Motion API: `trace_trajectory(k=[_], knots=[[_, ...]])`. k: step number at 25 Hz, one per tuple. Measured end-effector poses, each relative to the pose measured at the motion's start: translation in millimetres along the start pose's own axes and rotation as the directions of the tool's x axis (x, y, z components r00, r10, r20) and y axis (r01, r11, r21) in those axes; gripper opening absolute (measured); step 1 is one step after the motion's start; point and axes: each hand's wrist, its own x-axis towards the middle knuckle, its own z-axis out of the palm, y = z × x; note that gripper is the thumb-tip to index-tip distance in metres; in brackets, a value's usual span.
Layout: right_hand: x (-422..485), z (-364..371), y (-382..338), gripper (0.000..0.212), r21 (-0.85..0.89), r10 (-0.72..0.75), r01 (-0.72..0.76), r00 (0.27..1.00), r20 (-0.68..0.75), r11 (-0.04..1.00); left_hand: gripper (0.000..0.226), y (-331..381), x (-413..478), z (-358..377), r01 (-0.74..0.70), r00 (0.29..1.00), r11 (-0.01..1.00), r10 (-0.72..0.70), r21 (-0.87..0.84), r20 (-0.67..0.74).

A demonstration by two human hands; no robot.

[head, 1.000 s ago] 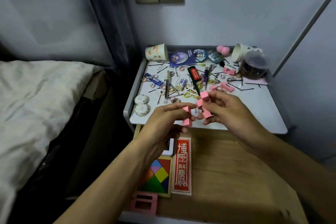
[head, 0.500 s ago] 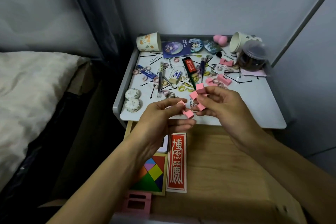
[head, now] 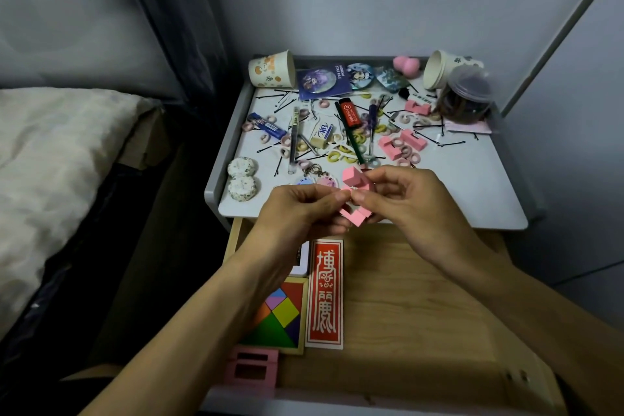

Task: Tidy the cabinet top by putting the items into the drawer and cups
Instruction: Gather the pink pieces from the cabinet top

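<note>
Head view: left hand (head: pixel 297 213) and right hand (head: pixel 408 203) meet above the front edge of the grey cabinet top (head: pixel 472 186), fingers of both pinched on interlocked pink block pieces (head: pixel 354 199), over the open wooden drawer (head: pixel 422 297). Two paper cups (head: pixel 271 69) lie tipped at the back.

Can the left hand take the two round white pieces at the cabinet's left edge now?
Probably not yet: the left hand is pinching pink blocks together with the right hand. Nothing covers the round pieces.
</note>
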Motion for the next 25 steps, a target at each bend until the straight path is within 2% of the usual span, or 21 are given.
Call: trace_trajectory(k=[6, 11, 17, 21, 25], knots=[[-3, 1, -1, 0.015, 0.033, 0.007, -0.007, 1.0, -0.009, 0.999, 0.015, 0, -3, 2, -0.019, 0.999, 1.0, 0.019, 0.0, -0.037], [-6, 4, -1, 0.017, 0.039, -0.007, 0.011, 0.992, -0.125, 0.999, 0.018, -1, -3, 5, -0.05, 0.992, 0.997, 0.042, -0.063, -0.123], [-11, 9, -3, 0.019, -0.024, -0.073, 0.07, 0.985, -0.159, 0.997, 0.014, -4, -3, 7, -0.043, 0.996, 0.99, 0.031, -0.136, -0.089], [-10, 8, -5, 0.021, 0.007, -0.081, 0.083, 0.985, -0.152, 0.997, 0.018, 1, -2, 1, -0.028, 0.999, 0.995, 0.025, -0.099, -0.022], [-11, 6, -7, 0.022, -0.049, -0.108, 0.103, 0.988, -0.107, 0.993, 0.015, 6, -1, -5, -0.087, 0.996, 0.994, 0.088, 0.072, -0.023]])
